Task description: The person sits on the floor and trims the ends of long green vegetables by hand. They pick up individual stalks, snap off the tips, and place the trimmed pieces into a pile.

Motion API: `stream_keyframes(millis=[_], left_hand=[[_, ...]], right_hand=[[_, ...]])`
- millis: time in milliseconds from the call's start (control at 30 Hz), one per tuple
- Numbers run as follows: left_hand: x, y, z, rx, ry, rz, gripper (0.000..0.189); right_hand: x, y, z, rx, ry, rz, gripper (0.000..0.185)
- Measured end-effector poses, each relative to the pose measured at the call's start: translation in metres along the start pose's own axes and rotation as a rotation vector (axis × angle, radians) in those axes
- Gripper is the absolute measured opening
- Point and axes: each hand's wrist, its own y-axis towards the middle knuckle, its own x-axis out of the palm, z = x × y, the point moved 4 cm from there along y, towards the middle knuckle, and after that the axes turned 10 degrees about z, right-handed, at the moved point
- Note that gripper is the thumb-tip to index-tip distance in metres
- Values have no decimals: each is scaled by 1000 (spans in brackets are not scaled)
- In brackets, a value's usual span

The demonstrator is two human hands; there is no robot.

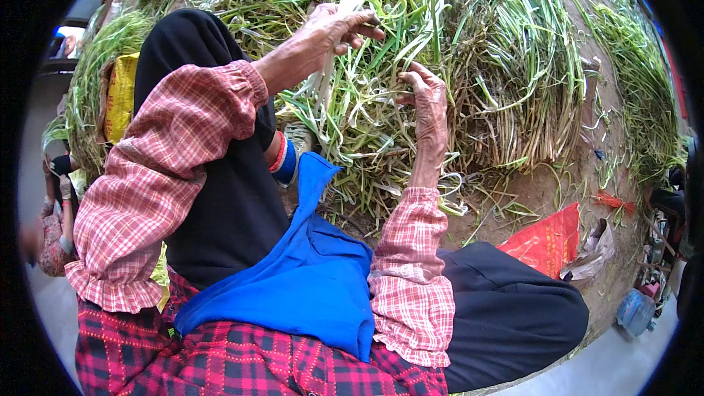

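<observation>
My left hand (pixel 342 28) is raised over a heap of long green leafy stalks (pixel 379 143). It is closed around a few pale, limp leaf strips (pixel 326 80), which hang below the palm and arch above the knuckles. Lower and to the right, my right hand (pixel 426 96) has its fingers bent beside the loose leaves. Whether a leaf is pinched between those fingertips is not clear. Just right of it lies a thick bundle of stalks (pixel 517 66), brownish stem ends toward me and green leaves away. A blue cloth (pixel 297 286) covers my lap.
More greens lie in piles at the left (pixel 118 38) and far right (pixel 632 82). A yellow printed sack (pixel 122 99) stands beside my knee. A red printed sheet (pixel 544 239), red twine (pixel 615 201) and a plastic jug (pixel 636 312) lie at the right. Another person (pixel 55 231) sits at far left.
</observation>
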Motion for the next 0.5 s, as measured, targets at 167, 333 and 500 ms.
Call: stream_keyframes(millis=[167,333,500], left_hand=[[5,-7,-13,42,265,-76,26],[11,-14,-18,40,197,-58,21],[14,-20,-13,5,170,-99,19]], right_hand=[[13,-5,-16,-19,-1,-53,25],[25,-6,-26,-90,-47,-144,22],[29,-7,-23,-86,85,-131,18]])
